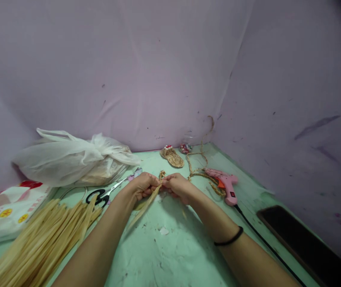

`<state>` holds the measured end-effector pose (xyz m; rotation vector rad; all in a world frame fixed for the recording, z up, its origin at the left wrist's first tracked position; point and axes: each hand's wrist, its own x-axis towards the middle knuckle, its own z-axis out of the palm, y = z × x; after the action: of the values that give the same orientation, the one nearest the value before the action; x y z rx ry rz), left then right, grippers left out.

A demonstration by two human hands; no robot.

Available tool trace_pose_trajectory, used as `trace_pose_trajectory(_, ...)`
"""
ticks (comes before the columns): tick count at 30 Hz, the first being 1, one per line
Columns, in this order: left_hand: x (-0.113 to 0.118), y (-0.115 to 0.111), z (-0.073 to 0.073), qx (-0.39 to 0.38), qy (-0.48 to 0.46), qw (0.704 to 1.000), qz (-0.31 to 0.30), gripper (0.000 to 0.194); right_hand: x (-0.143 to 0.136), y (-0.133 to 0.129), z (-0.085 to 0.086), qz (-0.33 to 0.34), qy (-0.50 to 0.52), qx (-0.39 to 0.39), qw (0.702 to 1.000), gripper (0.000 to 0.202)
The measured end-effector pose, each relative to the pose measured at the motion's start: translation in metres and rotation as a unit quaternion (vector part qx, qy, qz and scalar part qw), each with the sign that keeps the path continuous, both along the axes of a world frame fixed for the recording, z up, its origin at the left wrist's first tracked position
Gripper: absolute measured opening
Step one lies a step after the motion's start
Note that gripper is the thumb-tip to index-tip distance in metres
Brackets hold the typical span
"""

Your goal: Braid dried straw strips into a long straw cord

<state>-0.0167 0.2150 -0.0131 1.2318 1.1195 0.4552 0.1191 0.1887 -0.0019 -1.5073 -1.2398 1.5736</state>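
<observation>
My left hand (145, 185) and my right hand (176, 186) meet over the middle of the green table, fingers pinched together. Between them they grip a pale straw strip (149, 206), whose loose end trails down toward me. A short knotted or braided piece of straw (162, 174) pokes up just past my fingertips. Beyond my hands lies a small woven straw sole (172, 156) with red and white beads at its far end. The exact hold of the fingertips is partly hidden by the hands.
At left lie a bundle of straw strips (44, 243), black-handled scissors (98, 195), a tissue pack (11, 211) and a tied white plastic bag (68, 157). To the right are a pink glue gun (228, 183) with cord, braided rope (189, 161) and a dark phone (302, 243). A bead bag (185, 148) sits near the wall.
</observation>
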Motion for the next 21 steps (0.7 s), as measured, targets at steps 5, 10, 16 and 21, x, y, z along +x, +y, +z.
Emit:
trace_pose_trajectory(5,0.006,-0.005,0.010,0.058,0.100,0.993,-0.005,0.014,0.005,0.006,-0.018,-0.019,-0.035,0.006,0.999,0.015)
trace_pose_trajectory(10,0.012,-0.010,0.017,0.135,0.219,0.966,0.002,0.010,0.006,0.007,-0.025,-0.025,-0.037,0.022,0.999,0.011)
trace_pose_trajectory(16,0.016,-0.015,0.030,0.248,0.434,0.866,0.020,0.009,0.002,0.002,-0.021,-0.036,-0.031,0.024,0.999,0.011)
trace_pose_trajectory(21,0.033,-0.036,0.042,0.219,0.387,0.894,0.062,0.008,-0.001,-0.002,-0.017,-0.055,0.001,0.027,0.998,0.011)
